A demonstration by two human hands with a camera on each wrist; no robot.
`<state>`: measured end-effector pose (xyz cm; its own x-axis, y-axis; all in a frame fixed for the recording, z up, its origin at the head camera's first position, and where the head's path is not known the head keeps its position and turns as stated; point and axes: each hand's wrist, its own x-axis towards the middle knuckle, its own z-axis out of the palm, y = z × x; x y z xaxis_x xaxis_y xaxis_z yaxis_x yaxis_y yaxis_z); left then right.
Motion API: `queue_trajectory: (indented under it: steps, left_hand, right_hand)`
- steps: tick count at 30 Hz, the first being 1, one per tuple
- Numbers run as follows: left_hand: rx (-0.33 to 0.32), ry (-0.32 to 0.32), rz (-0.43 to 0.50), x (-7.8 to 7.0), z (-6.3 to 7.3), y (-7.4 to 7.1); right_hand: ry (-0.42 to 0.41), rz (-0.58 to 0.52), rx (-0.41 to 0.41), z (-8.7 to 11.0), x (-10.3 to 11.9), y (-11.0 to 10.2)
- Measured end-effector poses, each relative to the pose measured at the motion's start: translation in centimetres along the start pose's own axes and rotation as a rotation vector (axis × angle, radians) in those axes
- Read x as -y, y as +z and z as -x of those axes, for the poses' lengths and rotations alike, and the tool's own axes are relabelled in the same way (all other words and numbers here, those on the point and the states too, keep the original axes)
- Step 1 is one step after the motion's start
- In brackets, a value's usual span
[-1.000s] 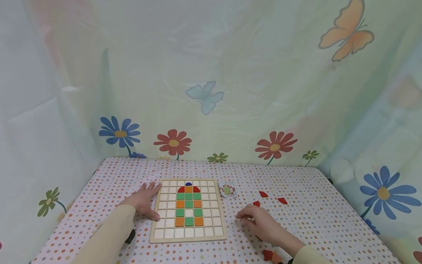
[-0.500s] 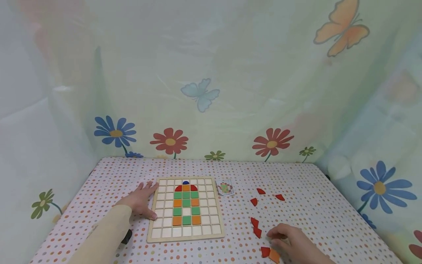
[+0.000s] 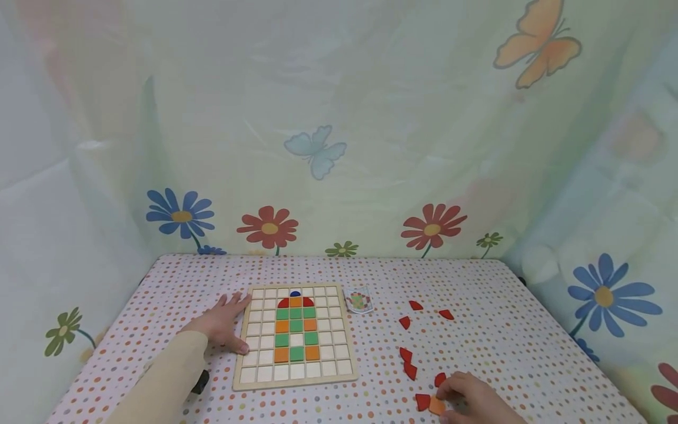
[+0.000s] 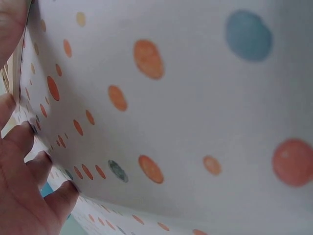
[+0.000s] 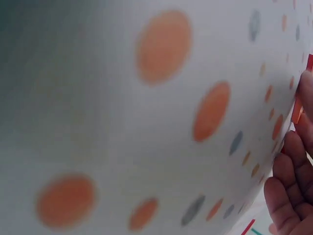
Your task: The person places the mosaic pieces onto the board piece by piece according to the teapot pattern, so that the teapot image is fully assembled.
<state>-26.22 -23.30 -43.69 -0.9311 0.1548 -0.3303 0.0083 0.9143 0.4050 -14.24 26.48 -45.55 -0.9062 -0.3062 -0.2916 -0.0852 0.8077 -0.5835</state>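
The wooden grid board (image 3: 295,373) carries green, orange and red tiles with a blue half-round piece at the top. My left hand (image 3: 218,323) rests at the board's left edge, fingers spread, thumb on the lower frame; the left wrist view shows these spread fingers (image 4: 61,200) on the cloth. At the front right, my right hand (image 3: 471,400) pinches an orange square tile (image 3: 436,405) between thumb and index finger, low at the cloth. In the right wrist view the orange tile (image 5: 297,110) shows between the fingertips. Red quarter-round pieces (image 3: 422,402) lie beside it.
A small picture card (image 3: 359,301) lies at the board's upper right. Several more red quarter-round pieces (image 3: 405,355) are scattered on the dotted tablecloth (image 3: 381,377) right of the board. A flowered curtain (image 3: 318,194) stands behind the table.
My right hand has moved right and toward the front, from beside the board to the orange tile, uncovering red pieces. My left hand stays at the board's edge.
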Motion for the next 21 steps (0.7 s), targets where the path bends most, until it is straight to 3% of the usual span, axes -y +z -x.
queue_trajectory:
  steps: [15, 21]
  left_hand:
    - [-0.009, 0.003, 0.019, -0.01, 0.23, -0.13]
    - [-0.006, 0.031, 0.010, 0.04, 0.19, -0.10]
  right_hand:
    - [0.061, -0.031, -0.032, -0.33, -0.24, -0.34]
    - [0.128, -0.017, -0.027, -0.26, -0.06, -0.41]
